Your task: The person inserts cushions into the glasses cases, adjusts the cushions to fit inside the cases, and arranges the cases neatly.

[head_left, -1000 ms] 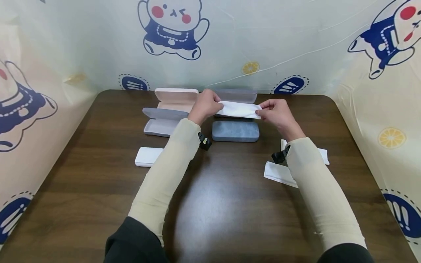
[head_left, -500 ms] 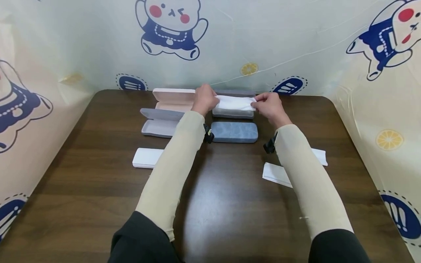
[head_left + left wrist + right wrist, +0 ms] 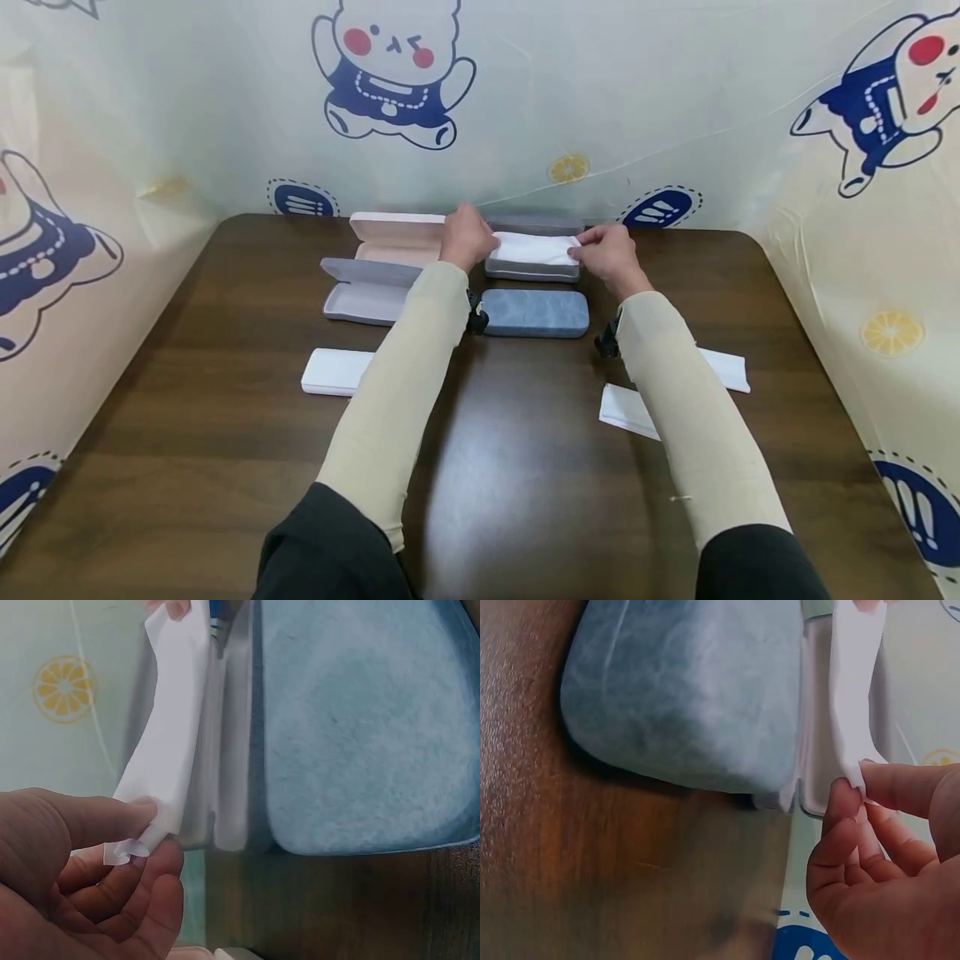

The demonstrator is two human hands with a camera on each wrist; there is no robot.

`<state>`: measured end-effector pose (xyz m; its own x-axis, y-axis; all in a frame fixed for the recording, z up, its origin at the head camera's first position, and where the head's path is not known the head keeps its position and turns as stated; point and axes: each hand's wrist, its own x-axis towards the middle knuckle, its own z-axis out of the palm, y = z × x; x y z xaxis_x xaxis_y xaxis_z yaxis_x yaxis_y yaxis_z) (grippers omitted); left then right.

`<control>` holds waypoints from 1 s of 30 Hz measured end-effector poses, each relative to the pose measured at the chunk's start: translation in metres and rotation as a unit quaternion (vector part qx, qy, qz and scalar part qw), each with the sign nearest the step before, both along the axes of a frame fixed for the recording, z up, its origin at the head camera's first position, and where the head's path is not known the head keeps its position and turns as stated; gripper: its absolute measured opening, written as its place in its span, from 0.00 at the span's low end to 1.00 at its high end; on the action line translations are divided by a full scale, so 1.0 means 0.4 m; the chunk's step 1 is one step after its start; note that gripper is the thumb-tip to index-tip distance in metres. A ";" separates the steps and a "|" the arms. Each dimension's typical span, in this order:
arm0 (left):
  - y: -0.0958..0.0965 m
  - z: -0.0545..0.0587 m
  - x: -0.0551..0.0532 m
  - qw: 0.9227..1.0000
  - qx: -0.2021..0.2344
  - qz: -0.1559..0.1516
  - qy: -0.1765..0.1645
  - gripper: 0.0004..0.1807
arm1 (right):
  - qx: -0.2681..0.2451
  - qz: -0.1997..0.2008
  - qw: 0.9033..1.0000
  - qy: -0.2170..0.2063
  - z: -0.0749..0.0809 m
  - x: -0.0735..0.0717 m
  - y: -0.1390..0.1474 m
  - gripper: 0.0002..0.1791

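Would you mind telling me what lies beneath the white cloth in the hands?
Beneath the white cloth is an open grey glasses case; its front wall and raised lid show. The cloth hides much of the interior, so anything there is covered.

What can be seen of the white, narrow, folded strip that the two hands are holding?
The white, narrow, folded strip is plain and looks soft, like cloth or paper. The left hand pinches one end and the right hand pinches the other, so it stretches crosswise, bending slightly in the wrist views. A small crumpled flap sticks out at the left hand. It is over the open, grey, hinged case; whether they touch, I cannot tell.
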<state>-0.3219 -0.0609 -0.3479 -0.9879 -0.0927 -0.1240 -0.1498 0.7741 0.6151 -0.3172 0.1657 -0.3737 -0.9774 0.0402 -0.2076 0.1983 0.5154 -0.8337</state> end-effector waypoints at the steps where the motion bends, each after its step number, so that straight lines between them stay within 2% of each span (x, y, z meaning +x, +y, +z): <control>1: 0.001 -0.007 -0.003 1.000 -0.010 -0.002 -0.003 0.09 | 0.006 0.001 1.000 -0.002 -0.006 -0.001 0.001 0.14; 5: 0.005 -0.030 -0.014 0.999 -0.052 -0.006 -0.009 0.09 | 0.026 0.007 1.000 -0.003 -0.026 -0.005 -0.001 0.14; 10: 0.005 -0.048 -0.029 0.998 -0.052 0.000 -0.020 0.15 | 0.040 0.014 0.999 0.002 -0.043 -0.014 -0.004 0.13; 15: 0.004 -0.059 -0.042 0.998 -0.057 -0.008 -0.033 0.14 | 0.065 0.017 0.998 0.004 -0.054 -0.023 -0.001 0.12; 21: -0.002 -0.068 -0.042 0.997 -0.051 -0.024 -0.044 0.12 | 0.082 0.023 0.996 0.011 -0.066 -0.027 0.001 0.10; 30: -0.012 -0.082 -0.044 0.997 -0.064 -0.023 -0.048 0.20 | 0.089 0.033 0.995 0.008 -0.075 -0.030 0.004 0.11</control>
